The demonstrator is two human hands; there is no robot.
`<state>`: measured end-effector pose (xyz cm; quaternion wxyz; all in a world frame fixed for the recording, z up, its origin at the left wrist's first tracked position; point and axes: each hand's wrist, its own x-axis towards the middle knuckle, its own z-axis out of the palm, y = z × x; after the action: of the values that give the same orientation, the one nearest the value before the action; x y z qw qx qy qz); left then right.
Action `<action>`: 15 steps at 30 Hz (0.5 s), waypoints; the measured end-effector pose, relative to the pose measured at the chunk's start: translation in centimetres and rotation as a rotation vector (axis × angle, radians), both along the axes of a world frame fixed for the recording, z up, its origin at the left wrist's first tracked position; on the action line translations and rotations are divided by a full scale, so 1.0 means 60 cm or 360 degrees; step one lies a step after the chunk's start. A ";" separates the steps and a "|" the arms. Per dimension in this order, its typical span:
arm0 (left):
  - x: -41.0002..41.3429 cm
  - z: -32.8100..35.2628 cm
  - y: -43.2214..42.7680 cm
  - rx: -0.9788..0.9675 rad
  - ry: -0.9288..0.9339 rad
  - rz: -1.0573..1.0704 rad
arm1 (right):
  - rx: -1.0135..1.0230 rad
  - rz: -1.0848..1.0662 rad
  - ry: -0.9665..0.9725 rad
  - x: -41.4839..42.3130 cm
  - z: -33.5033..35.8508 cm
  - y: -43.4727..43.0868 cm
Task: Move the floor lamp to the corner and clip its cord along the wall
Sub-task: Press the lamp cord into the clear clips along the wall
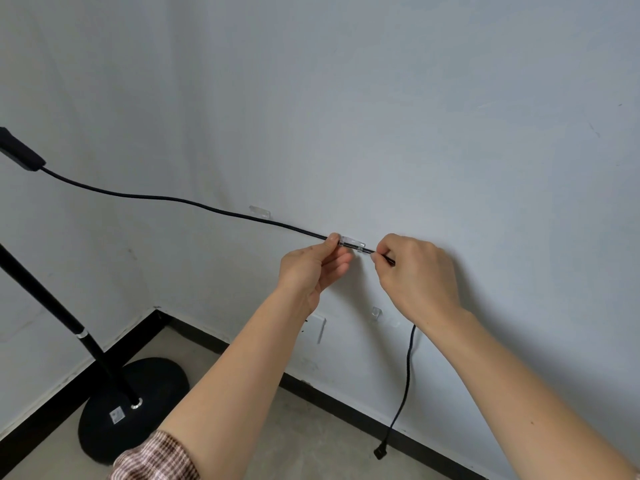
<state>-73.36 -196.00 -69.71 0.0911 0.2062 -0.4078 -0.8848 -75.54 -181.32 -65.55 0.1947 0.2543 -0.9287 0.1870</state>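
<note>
The black floor lamp stands in the room corner at left on its round base. Its thin black cord runs from an inline box rightward along the wall into a clear clip. My left hand pinches the cord at the clip's left end. My right hand pinches the cord just right of the clip. Below my right wrist the cord hangs down to a black plug near the floor.
A second clear clip sits on the wall to the left, with the cord passing just below it. A third clear clip and a white wall socket sit lower. Black skirting lines the grey floor.
</note>
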 end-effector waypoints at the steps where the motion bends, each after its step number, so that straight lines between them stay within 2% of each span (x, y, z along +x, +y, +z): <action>1: 0.001 0.001 -0.003 -0.0018 0.0011 0.0008 | -0.0058 0.0010 -0.0052 0.000 -0.001 -0.001; 7: 0.007 0.008 -0.023 -0.0164 0.0001 0.0092 | -0.0259 0.0080 -0.0261 0.002 -0.011 -0.006; 12: 0.013 0.016 -0.068 -0.0261 -0.0048 0.0416 | -0.0239 0.0114 -0.0224 0.002 -0.016 -0.008; 15: 0.018 0.020 -0.093 -0.0291 -0.0075 0.0483 | -0.0216 0.0127 -0.0169 0.000 -0.012 -0.013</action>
<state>-72.28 -201.60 -68.49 0.2324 0.2770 -0.4527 -0.8151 -75.55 -182.12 -66.26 0.1543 0.2670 -0.9120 0.2703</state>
